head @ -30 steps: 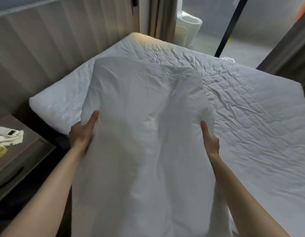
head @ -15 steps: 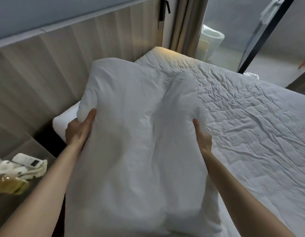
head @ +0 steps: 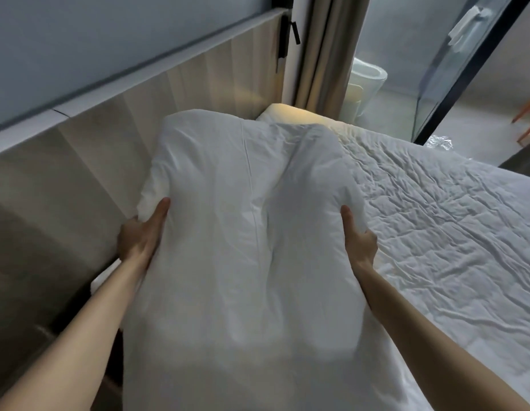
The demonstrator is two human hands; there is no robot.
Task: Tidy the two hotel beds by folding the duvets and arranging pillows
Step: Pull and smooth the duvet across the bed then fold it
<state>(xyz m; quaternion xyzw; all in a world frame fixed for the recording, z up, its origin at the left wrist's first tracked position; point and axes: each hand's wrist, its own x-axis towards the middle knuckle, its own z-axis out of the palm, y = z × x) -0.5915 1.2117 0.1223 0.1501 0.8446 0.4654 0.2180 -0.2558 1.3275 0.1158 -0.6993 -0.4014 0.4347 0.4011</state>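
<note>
L hand (head: 139, 235) & R hand (head: 360, 241) each grip a side of white pillow (head: 243, 232), thumbs on front, fingers hidden behind. Pillow held over bed (head: 450, 232) head end, by headboard (head: 198, 93).

pillow (head: 243, 232) above bed (head: 436, 232), beside headboard (head: 80, 179)

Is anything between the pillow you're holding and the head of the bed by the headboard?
Nothing visible. The left hand and right hand grip the pillow by its sides; the mattress showing near the headboard carries nothing, though the pillow hides the part beneath it.
</note>
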